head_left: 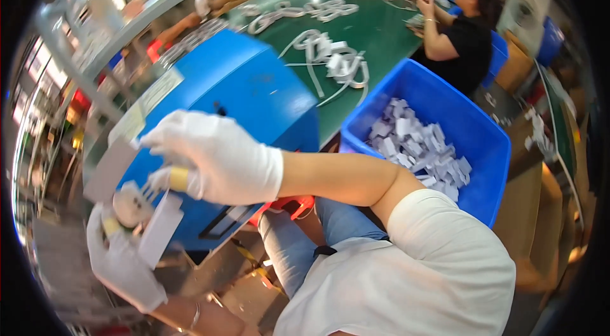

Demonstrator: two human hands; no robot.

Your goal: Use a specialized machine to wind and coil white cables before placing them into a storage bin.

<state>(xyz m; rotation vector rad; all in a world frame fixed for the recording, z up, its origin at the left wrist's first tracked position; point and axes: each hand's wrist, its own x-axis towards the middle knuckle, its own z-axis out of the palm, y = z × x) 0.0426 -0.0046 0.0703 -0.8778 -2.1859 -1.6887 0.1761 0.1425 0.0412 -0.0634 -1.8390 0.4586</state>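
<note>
A blue bin (pixel 473 139) at right of centre is holding a heap of pale small pieces (pixel 416 145). At lower left, the gloved left hand (pixel 121 253) is pinching a white card (pixel 159 228); the gloved right hand (pixel 210 155) is hovering just above it, fingers curled, touching a grey card (pixel 111 167) before the blue machine (pixel 241 101).

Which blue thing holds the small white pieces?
The open blue bin at the right, beside the green table, holds them. The blue machine behind the gloved hands is closed.
</note>
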